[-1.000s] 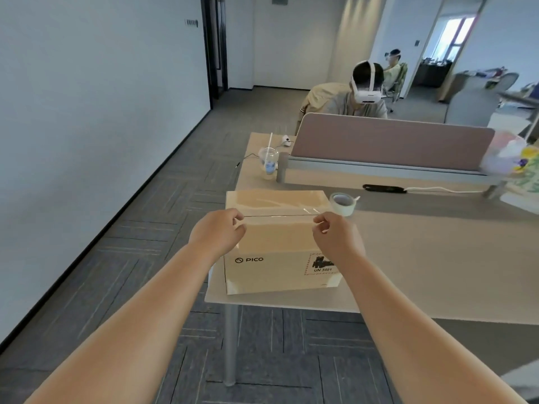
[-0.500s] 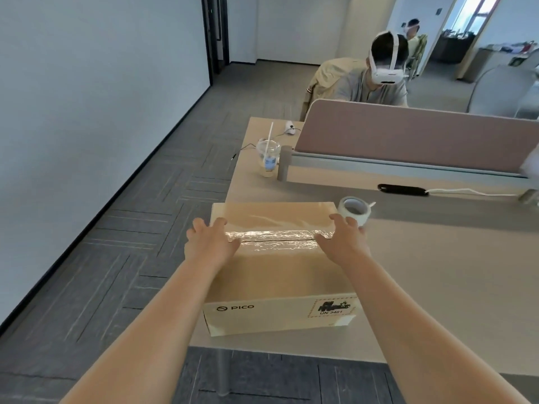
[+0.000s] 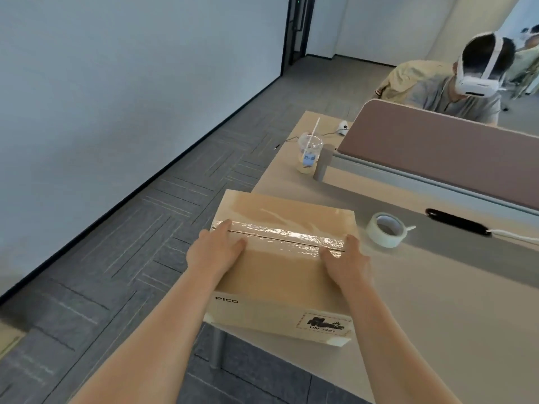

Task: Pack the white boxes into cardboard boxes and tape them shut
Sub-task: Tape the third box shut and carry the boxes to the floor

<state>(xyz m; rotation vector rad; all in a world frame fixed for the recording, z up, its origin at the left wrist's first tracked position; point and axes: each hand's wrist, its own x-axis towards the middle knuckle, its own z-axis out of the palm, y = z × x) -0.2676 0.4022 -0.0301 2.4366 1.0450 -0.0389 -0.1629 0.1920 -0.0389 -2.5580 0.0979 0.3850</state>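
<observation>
A closed cardboard box (image 3: 280, 275) printed "PICO" sits at the table's near left corner, its front overhanging the edge. A strip of clear tape (image 3: 287, 235) runs along the top seam. My left hand (image 3: 217, 250) lies flat on the left end of the seam, fingers spread over the box's left edge. My right hand (image 3: 347, 262) presses flat on the right end of the tape. A roll of clear tape (image 3: 385, 229) lies on the table just right of the box. No white boxes are visible.
The beige table (image 3: 437, 301) extends to the right. A plastic cup with a straw (image 3: 309, 154) stands behind the box. A brown desk divider (image 3: 443, 153) crosses the back, with a person in a white headset (image 3: 466, 83) behind it. A black cable grommet (image 3: 458, 225) sits at right.
One second ago both hands were closed at the seam ends, pinching the tape. They have since opened flat onto the box top. The view has tilted down and closer.
</observation>
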